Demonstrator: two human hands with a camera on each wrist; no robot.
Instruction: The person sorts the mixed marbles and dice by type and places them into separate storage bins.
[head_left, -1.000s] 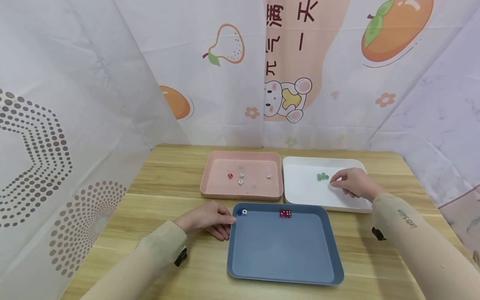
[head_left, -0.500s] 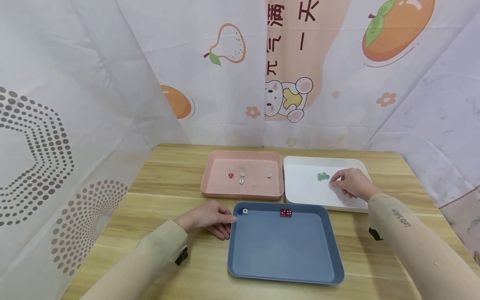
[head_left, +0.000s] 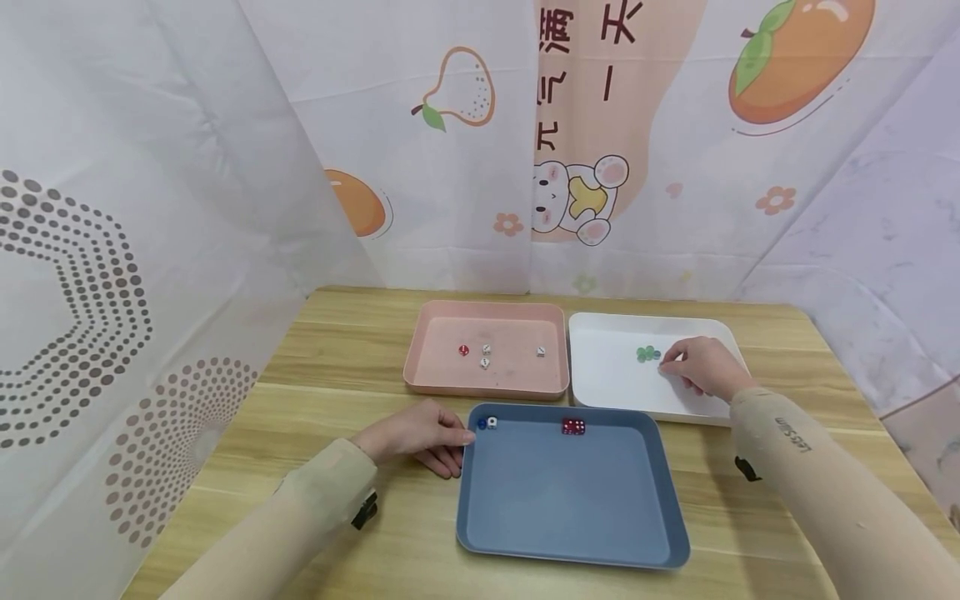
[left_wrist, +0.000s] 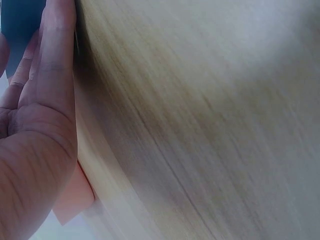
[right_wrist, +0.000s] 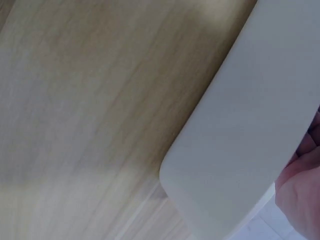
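My left hand (head_left: 420,435) holds the left rim of the blue tray (head_left: 570,492), its thumb over the edge and its fingers outside. Near that thumb lie a blue die (head_left: 482,424) and a white die (head_left: 492,422); a pair of red dice (head_left: 573,427) sits along the far wall. Over the white tray (head_left: 607,387), my right hand (head_left: 701,367) has its thumb and forefinger close together, just right of a cluster of small green translucent pieces (head_left: 647,354). Whether anything is between those fingertips is hidden. In the right wrist view the white tray's wall covers most of this hand.
A pink tray (head_left: 517,385) at the back left holds a red die (head_left: 463,350) and several white dice (head_left: 541,352). The three trays stand close together on a wooden table (head_left: 352,350). Printed curtains (head_left: 480,208) hang behind and at the sides.
My right forearm has shifted slightly left, while its fingertips stay near the green pieces. The left hand keeps its place on the blue tray. The head view has drifted a little.
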